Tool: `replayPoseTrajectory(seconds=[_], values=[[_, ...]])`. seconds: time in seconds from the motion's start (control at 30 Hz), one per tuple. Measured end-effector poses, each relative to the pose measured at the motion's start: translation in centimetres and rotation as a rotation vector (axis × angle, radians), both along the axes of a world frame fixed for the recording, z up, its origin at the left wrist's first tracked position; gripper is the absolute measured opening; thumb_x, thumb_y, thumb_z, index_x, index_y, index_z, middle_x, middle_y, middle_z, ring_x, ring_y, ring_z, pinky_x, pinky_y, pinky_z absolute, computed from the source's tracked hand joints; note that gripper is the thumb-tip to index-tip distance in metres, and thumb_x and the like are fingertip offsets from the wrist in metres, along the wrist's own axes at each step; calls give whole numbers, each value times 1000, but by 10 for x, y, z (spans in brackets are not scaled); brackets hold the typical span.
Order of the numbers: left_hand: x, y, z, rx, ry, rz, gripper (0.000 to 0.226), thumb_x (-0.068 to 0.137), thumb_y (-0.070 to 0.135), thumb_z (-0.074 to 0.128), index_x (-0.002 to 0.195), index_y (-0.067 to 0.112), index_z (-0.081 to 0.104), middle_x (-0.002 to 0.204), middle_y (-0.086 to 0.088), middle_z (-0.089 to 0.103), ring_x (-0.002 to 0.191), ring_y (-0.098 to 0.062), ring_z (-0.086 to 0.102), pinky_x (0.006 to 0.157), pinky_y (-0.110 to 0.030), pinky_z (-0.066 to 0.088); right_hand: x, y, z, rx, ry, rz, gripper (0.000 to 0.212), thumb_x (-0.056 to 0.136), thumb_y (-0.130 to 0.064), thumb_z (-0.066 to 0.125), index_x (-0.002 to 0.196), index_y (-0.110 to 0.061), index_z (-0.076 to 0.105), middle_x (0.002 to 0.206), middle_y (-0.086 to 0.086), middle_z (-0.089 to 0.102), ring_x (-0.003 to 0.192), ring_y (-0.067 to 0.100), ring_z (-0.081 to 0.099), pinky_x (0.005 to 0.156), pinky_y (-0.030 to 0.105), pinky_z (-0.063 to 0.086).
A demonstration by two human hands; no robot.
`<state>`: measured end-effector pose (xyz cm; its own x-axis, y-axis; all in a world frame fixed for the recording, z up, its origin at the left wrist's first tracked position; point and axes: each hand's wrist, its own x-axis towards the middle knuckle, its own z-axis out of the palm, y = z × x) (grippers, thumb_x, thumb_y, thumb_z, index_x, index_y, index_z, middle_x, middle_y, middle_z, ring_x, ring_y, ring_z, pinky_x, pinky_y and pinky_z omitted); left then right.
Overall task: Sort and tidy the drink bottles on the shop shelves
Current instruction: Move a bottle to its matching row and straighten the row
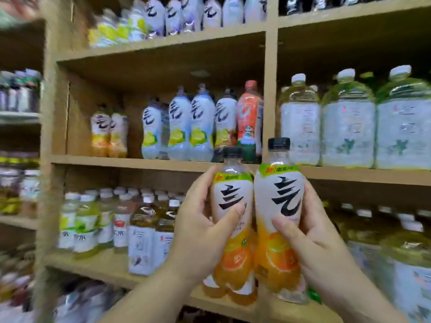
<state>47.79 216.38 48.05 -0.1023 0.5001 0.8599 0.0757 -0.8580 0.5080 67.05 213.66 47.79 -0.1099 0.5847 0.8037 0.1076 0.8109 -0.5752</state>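
I hold two orange-flavoured drink bottles upright, side by side, in front of the wooden shelves. My left hand (pixel 198 231) grips the left orange bottle (pixel 232 190) and my right hand (pixel 310 241) grips the right orange bottle (pixel 278 183). Both have black caps, white labels with a large black character and orange fruit art below. More orange bottles (pixel 233 294) stand on the lower shelf just beneath them. On the middle shelf (pixel 130 162) two matching orange bottles (pixel 108 134) stand at the left, apart from a row of lemon-labelled bottles (pixel 186 127).
A red-capped orange-red bottle (pixel 249 113) stands at the right end of the middle row. Large clear jugs (pixel 347 127) fill the right compartment. Green tea and small white-capped bottles (pixel 98 220) crowd the lower left shelf. White and purple bottles (pixel 186 15) line the top shelf.
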Motion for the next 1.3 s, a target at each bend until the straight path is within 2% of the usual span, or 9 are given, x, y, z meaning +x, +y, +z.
replayPoseTrajectory(seconds=[0.1, 0.2, 0.33, 0.5, 0.67, 0.8, 1.0, 1.17, 1.3], values=[[-65, 5, 11, -14, 21, 54, 71, 76, 44, 78, 139, 49, 46, 145, 12, 57, 133, -10, 56, 108, -45, 48, -60, 15, 11, 15, -15, 45, 71, 90, -31, 65, 154, -36, 35, 146, -18, 57, 136, 3, 52, 109, 27, 46], [-112, 5, 25, -19, 18, 74, 73, 80, 38, 84, 142, 46, 46, 141, 12, 61, 128, -8, 60, 105, -44, 52, -109, 28, 29, 13, -10, 82, 68, 96, -31, 67, 154, -37, 33, 142, -26, 57, 133, -4, 52, 106, 20, 46], [-161, 9, 48, 8, 1, 118, 73, 79, 32, 79, 143, 40, 48, 135, 11, 65, 122, -8, 64, 99, -42, 56, -158, 51, 53, -7, -21, 141, 66, 96, -27, 64, 153, -44, 34, 141, -24, 58, 132, -2, 54, 111, 40, 45], [-221, 35, 87, 55, 36, 337, 75, 87, 24, 80, 152, 28, 44, 138, 4, 63, 122, -10, 64, 97, -42, 58, -203, 90, 92, 38, -39, 184, 60, 99, -23, 64, 151, -41, 38, 139, -23, 60, 128, -4, 56, 112, 38, 47], [-277, 70, 134, 75, 18, 445, 74, 81, 31, 80, 147, 18, 50, 130, -4, 68, 116, -16, 68, 95, -44, 58, -234, 140, 133, 86, -25, 161, 72, 93, -40, 68, 156, -35, 33, 146, -15, 56, 133, 5, 54, 113, 43, 46], [-313, 95, 166, 126, -2, 515, 61, 89, 21, 75, 144, 11, 51, 127, -7, 69, 109, -14, 70, 84, -32, 62, -255, 172, 156, 46, 50, 227, 56, 99, -29, 66, 149, -31, 41, 136, -10, 63, 123, 10, 63, 104, 44, 54], [-351, 145, 188, 88, 18, 554, 81, 74, 45, 78, 146, 23, 50, 129, -3, 68, 113, -18, 69, 88, -47, 61, -298, 201, 176, 42, 111, 179, 51, 98, -28, 67, 144, -27, 45, 129, -8, 64, 117, 9, 64, 101, 41, 56], [-380, 190, 195, 59, 43, 580, 77, 89, 24, 78, 155, 19, 38, 142, -5, 58, 123, -18, 62, 97, -41, 57, -344, 234, 178, 32, 147, 120, 61, 92, -30, 70, 146, -27, 41, 134, -5, 62, 122, 15, 62, 104, 47, 53], [-411, 225, 205, 50, 69, 592, 78, 89, 24, 77, 155, 18, 38, 144, -3, 55, 125, -17, 59, 101, -40, 54, -389, 257, 180, 9, 160, 61, 60, 93, -29, 69, 145, -28, 41, 134, -6, 61, 122, 14, 62, 106, 48, 52]])
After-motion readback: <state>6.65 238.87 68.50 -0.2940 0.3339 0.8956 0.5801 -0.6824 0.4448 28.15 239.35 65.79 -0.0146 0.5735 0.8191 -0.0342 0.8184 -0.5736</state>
